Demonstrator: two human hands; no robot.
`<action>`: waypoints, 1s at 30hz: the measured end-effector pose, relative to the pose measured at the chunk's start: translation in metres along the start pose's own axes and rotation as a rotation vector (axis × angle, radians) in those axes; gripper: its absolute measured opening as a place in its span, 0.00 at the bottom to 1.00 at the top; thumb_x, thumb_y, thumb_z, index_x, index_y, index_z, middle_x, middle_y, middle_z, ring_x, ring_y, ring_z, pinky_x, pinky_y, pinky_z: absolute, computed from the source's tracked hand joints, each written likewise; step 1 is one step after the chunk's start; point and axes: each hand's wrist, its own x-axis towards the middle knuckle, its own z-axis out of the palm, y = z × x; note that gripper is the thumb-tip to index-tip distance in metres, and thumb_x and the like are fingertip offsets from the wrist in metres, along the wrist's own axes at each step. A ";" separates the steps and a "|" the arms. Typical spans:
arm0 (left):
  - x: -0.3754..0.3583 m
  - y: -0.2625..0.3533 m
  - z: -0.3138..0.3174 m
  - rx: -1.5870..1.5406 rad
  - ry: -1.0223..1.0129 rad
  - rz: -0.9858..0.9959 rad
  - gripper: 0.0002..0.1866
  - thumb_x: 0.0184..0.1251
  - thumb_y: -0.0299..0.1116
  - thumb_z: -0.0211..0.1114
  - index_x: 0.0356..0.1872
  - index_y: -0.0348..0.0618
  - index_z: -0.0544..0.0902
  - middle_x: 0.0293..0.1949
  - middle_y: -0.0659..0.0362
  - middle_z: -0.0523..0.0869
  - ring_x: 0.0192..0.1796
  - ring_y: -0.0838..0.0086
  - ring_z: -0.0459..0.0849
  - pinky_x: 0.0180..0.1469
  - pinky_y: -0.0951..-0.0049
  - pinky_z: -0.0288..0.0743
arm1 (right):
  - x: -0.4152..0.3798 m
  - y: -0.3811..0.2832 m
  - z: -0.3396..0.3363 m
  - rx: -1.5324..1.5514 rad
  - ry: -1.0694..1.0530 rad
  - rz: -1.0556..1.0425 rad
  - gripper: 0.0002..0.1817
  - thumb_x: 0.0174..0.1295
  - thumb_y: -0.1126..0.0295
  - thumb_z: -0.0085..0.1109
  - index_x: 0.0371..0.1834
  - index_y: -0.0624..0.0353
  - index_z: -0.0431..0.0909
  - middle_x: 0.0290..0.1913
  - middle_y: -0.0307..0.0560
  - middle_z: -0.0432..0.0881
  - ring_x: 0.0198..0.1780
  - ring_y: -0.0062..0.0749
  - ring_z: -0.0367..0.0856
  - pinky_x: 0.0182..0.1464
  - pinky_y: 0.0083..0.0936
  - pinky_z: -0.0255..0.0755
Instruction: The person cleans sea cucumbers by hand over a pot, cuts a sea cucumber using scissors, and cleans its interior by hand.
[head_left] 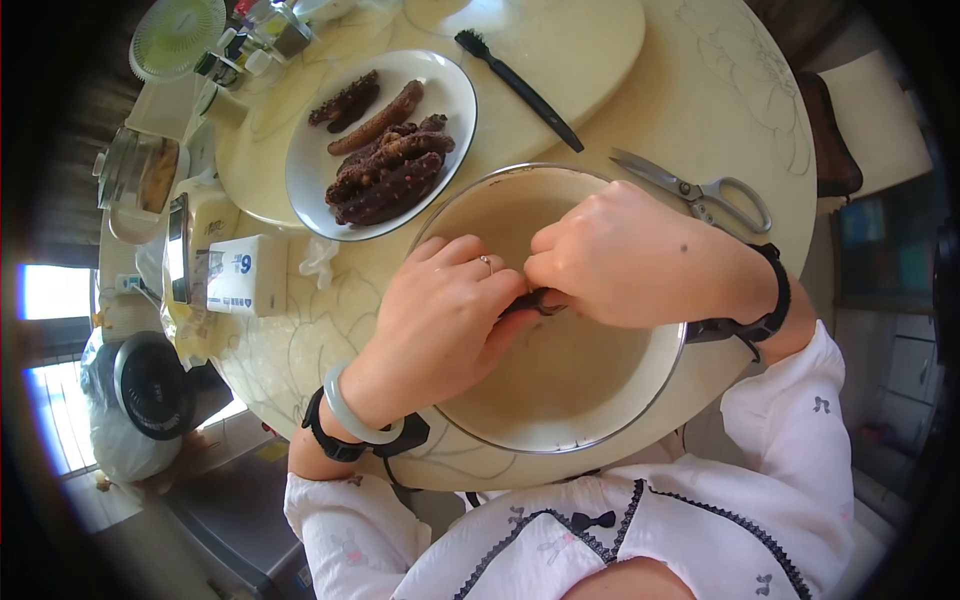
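Observation:
Both my hands are closed on a dark sea cucumber [547, 303], mostly covered by the fingers. My left hand [445, 315] grips it from the left; my right hand [625, 265] pinches its other end. They are together over a white enamel basin [640, 400] with cloudy, brownish water in it. Just beyond, a white plate [305, 190] bears several dark brown, bumpy sea cucumbers [390, 165]. A pair of scissors [690, 190] lies with its blades apart by the basin's far right side. Farther back, a black brush [520, 90] rests partly on the raised round turntable.
A pack of tissues [247, 275] and a crumpled white scrap [319, 262] lie left of the plate. Jars [225, 70], a green lid [177, 38] and a glass pot [140, 170] stand at the far left. A chair [870, 130] is at the right.

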 end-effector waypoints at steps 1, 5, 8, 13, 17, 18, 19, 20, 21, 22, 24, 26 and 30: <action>0.000 0.000 0.000 -0.001 -0.012 -0.005 0.09 0.58 0.36 0.74 0.37 0.47 0.87 0.33 0.60 0.86 0.42 0.62 0.81 0.48 0.61 0.72 | 0.001 0.001 0.000 0.033 -0.054 0.007 0.08 0.61 0.63 0.66 0.30 0.55 0.83 0.32 0.43 0.84 0.36 0.45 0.86 0.38 0.39 0.78; 0.000 -0.001 0.000 -0.031 0.044 0.031 0.08 0.56 0.36 0.73 0.34 0.47 0.85 0.31 0.62 0.83 0.42 0.63 0.79 0.48 0.63 0.72 | 0.003 0.000 -0.003 0.141 -0.102 0.030 0.08 0.61 0.64 0.65 0.32 0.56 0.84 0.34 0.44 0.85 0.37 0.48 0.85 0.41 0.40 0.78; 0.001 0.001 -0.002 -0.059 0.066 0.022 0.10 0.53 0.34 0.75 0.35 0.47 0.85 0.32 0.62 0.83 0.43 0.62 0.80 0.48 0.62 0.73 | 0.003 0.002 -0.005 0.176 -0.090 0.009 0.07 0.61 0.65 0.65 0.34 0.56 0.84 0.33 0.45 0.85 0.37 0.48 0.85 0.42 0.40 0.78; -0.001 -0.003 -0.002 -0.101 0.075 0.007 0.12 0.52 0.32 0.78 0.36 0.45 0.86 0.33 0.61 0.85 0.41 0.59 0.81 0.47 0.61 0.73 | 0.004 0.007 -0.004 0.315 -0.055 -0.039 0.08 0.59 0.66 0.64 0.32 0.59 0.83 0.32 0.47 0.84 0.37 0.48 0.84 0.42 0.41 0.78; -0.001 0.002 -0.003 -0.146 0.042 -0.024 0.11 0.55 0.33 0.76 0.37 0.44 0.85 0.32 0.59 0.86 0.38 0.59 0.82 0.46 0.60 0.74 | 0.003 0.000 -0.005 0.212 -0.027 0.026 0.10 0.58 0.65 0.66 0.31 0.60 0.82 0.31 0.48 0.84 0.36 0.48 0.84 0.41 0.40 0.78; -0.001 0.003 -0.004 -0.155 0.054 -0.034 0.10 0.57 0.33 0.75 0.37 0.44 0.85 0.32 0.59 0.86 0.37 0.59 0.82 0.45 0.59 0.74 | 0.004 -0.003 -0.009 0.166 -0.077 0.052 0.10 0.58 0.64 0.66 0.30 0.60 0.82 0.31 0.47 0.84 0.35 0.48 0.84 0.40 0.40 0.78; -0.001 0.001 -0.003 -0.154 0.054 -0.034 0.10 0.57 0.33 0.75 0.37 0.44 0.85 0.32 0.59 0.86 0.37 0.59 0.82 0.45 0.59 0.74 | 0.004 -0.005 -0.011 0.121 -0.127 0.078 0.10 0.58 0.64 0.67 0.30 0.60 0.81 0.30 0.47 0.84 0.35 0.48 0.85 0.39 0.39 0.78; -0.001 -0.003 -0.001 -0.179 0.068 -0.017 0.08 0.60 0.32 0.73 0.37 0.44 0.85 0.32 0.58 0.86 0.36 0.58 0.82 0.44 0.59 0.74 | 0.002 -0.005 -0.011 0.121 -0.126 0.078 0.10 0.58 0.64 0.67 0.30 0.60 0.81 0.30 0.47 0.84 0.35 0.48 0.85 0.39 0.39 0.78; -0.002 -0.005 0.000 -0.204 0.082 -0.001 0.06 0.63 0.31 0.71 0.37 0.43 0.84 0.32 0.57 0.86 0.36 0.58 0.82 0.43 0.59 0.74 | -0.001 -0.005 -0.011 0.107 -0.067 0.044 0.10 0.58 0.64 0.67 0.30 0.60 0.80 0.30 0.46 0.84 0.34 0.47 0.85 0.38 0.39 0.78; -0.002 -0.005 -0.001 -0.204 0.081 -0.001 0.06 0.63 0.31 0.71 0.37 0.43 0.84 0.32 0.57 0.86 0.36 0.58 0.82 0.43 0.59 0.74 | -0.003 -0.005 -0.011 0.094 -0.008 0.009 0.11 0.57 0.64 0.67 0.29 0.59 0.80 0.29 0.46 0.84 0.34 0.47 0.85 0.37 0.38 0.78; -0.001 -0.003 -0.004 -0.215 0.054 0.006 0.05 0.66 0.29 0.68 0.39 0.42 0.83 0.32 0.56 0.86 0.37 0.57 0.82 0.43 0.60 0.74 | -0.003 -0.006 -0.013 0.080 -0.007 0.007 0.10 0.57 0.64 0.67 0.30 0.59 0.80 0.29 0.46 0.84 0.34 0.46 0.85 0.37 0.38 0.78; -0.003 -0.005 0.000 -0.192 0.060 0.013 0.05 0.66 0.29 0.67 0.40 0.42 0.82 0.31 0.55 0.85 0.36 0.57 0.82 0.43 0.60 0.73 | -0.001 -0.006 -0.011 0.066 -0.005 0.006 0.10 0.58 0.64 0.67 0.30 0.59 0.80 0.29 0.46 0.84 0.34 0.45 0.85 0.36 0.38 0.78; -0.004 -0.005 0.001 -0.109 0.036 0.018 0.05 0.67 0.28 0.66 0.41 0.42 0.82 0.30 0.55 0.83 0.36 0.57 0.82 0.43 0.60 0.72 | -0.001 -0.005 -0.005 0.067 0.050 0.000 0.09 0.58 0.65 0.67 0.31 0.59 0.79 0.28 0.46 0.83 0.33 0.44 0.86 0.35 0.37 0.78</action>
